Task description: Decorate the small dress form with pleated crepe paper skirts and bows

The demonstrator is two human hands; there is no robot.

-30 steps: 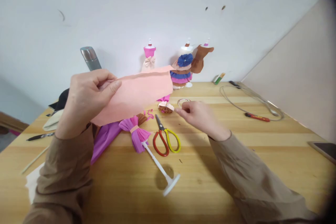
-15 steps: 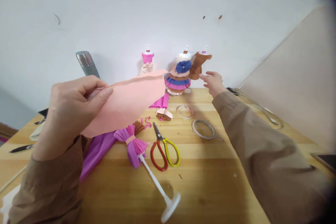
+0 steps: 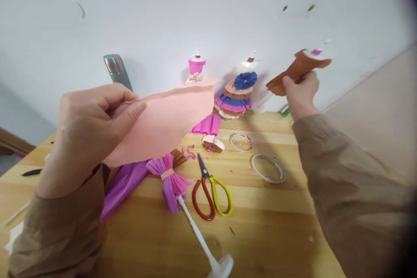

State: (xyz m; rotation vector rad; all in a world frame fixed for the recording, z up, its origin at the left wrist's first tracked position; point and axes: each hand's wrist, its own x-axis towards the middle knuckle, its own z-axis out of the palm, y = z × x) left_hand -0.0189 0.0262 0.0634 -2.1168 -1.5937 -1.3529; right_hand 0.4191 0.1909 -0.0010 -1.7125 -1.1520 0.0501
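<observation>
Pinched between thumb and fingers of my left hand is a sheet of pink crepe paper, held above the table. At the upper right my right hand grips a small dress form in a brown paper dress, tilted to the right; its lower end is not clearly visible. Below the pink sheet lies another dress form, on its side, with a purple and pink paper dress and a white stand. Red-and-yellow-handled scissors lie beside it.
Two dress forms, one with a pink top and one with a tiered skirt, stand by the wall. Tape rolls, a paper bow and purple paper lie on the wooden table. A thermos stands at the back left.
My right hand has closed on the brown-dressed form and carried it right, away from the tiered-skirt form. The left hand still holds the pink sheet. The view has shifted slightly.
</observation>
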